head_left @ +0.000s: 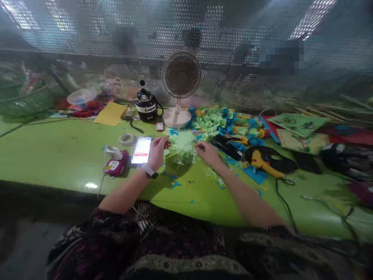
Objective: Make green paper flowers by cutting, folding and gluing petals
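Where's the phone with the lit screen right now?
In the head view, the phone lies left of centre on the green table, between the white tape roll and the person's left hand.

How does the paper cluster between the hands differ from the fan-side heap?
The paper cluster is mostly pale green; the heap mixes green, blue and yellow. The cluster is smaller than the heap. The cluster sits between left hand and right hand; the heap, beside the fan. Both include green paper.

From the head, above and behind the left hand [157, 151] and right hand [208, 154], the counter [72, 151] is viewed forward and downward, fairly near; the fan [181, 74] is framed beyond them.
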{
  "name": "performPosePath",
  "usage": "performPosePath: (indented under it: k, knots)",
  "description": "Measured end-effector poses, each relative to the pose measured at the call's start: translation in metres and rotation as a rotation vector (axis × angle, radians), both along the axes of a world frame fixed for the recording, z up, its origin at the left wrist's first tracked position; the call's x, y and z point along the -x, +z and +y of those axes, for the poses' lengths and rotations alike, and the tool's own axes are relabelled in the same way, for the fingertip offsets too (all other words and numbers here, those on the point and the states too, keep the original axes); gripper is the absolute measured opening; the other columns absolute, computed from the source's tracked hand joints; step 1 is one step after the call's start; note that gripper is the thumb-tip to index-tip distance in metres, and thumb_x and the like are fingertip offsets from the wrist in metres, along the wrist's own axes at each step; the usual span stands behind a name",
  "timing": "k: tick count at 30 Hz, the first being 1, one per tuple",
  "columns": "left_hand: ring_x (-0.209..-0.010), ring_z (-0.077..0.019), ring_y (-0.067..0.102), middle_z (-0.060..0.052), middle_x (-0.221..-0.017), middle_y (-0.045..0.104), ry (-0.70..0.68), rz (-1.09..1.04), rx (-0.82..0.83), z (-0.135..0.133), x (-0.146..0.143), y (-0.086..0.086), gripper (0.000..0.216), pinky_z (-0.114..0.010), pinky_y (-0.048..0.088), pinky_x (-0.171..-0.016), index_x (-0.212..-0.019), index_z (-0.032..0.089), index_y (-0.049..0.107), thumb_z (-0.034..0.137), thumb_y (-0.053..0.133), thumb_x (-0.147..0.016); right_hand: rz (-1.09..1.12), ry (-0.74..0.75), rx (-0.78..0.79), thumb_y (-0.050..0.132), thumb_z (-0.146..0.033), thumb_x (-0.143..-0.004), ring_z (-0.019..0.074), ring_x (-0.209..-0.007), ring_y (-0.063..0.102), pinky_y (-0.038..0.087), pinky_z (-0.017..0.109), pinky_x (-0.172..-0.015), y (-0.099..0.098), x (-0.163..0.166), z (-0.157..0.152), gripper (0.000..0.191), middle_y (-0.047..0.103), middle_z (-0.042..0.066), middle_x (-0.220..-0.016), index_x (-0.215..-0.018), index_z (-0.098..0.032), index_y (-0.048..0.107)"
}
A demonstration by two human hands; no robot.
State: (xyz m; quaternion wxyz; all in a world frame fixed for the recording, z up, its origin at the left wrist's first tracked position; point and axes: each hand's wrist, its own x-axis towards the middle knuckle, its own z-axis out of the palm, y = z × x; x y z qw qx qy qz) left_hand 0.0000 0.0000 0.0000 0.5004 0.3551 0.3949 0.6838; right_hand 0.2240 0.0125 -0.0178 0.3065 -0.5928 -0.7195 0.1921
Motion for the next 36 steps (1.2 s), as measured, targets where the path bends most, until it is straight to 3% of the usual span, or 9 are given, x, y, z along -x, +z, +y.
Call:
performPosePath:
  k: [10, 15, 21, 30, 36]
  knots:
    - [-0.048, -0.0069, 0.044, 0.003, -0.049, 0.051, -0.010, -0.017, 0.012, -0.006, -0.008, 0.009, 0.031, -0.023, 0.034, -0.051, -0.050, 0.017, 0.052, 0.031, 0.075, -0.066, -0.343, 0.073, 0.052, 0.063, -0.030, -0.085, 0.0201, -0.091, 0.066, 0.046, 0.027, -0.076, 0.023, 0.022, 0.035, 0.018, 0.074, 0.008, -0.098, -0.095, -0.017, 0.071]
    - [-0.048, -0.0072, 0.044, 0.003, -0.048, 0.051, -0.018, -0.012, -0.005, -0.006, -0.009, 0.009, 0.034, -0.023, 0.033, -0.050, -0.049, 0.018, 0.050, 0.030, 0.074, -0.069, -0.421, 0.096, 0.060, 0.072, -0.037, -0.079, 0.0222, -0.092, 0.066, 0.045, 0.028, -0.077, 0.017, 0.036, 0.058, 0.030, 0.074, 0.009, -0.098, -0.099, -0.015, 0.070]
    - [-0.049, -0.0078, 0.045, 0.003, -0.049, 0.052, -0.041, 0.000, -0.013, -0.006, -0.009, 0.010, 0.034, -0.023, 0.035, -0.051, -0.050, 0.018, 0.051, 0.031, 0.074, -0.071, -0.464, 0.112, 0.055, 0.071, -0.037, -0.078, 0.0225, -0.093, 0.065, 0.045, 0.029, -0.079, 0.013, 0.042, 0.064, 0.031, 0.074, 0.010, -0.099, -0.099, -0.015, 0.071]
    - [-0.049, -0.0079, 0.045, 0.002, -0.050, 0.053, -0.047, 0.019, 0.001, -0.009, -0.009, 0.014, 0.033, -0.023, 0.034, -0.051, -0.050, 0.018, 0.053, 0.030, 0.072, -0.073, -0.450, 0.009, 0.037, 0.065, -0.030, -0.082, 0.0220, -0.093, 0.067, 0.046, 0.029, -0.077, 0.035, 0.007, 0.063, 0.020, 0.075, 0.008, -0.100, -0.095, -0.017, 0.072]
    - [-0.049, -0.0071, 0.044, 0.002, -0.051, 0.053, 0.019, -0.023, -0.037, -0.005, -0.006, 0.015, 0.033, -0.023, 0.034, -0.051, -0.050, 0.018, 0.052, 0.026, 0.072, -0.075, -0.387, -0.017, 0.085, 0.066, -0.029, -0.081, 0.0206, -0.088, 0.066, 0.045, 0.028, -0.073, 0.034, -0.004, 0.061, 0.016, 0.076, 0.006, -0.095, -0.090, -0.018, 0.072]
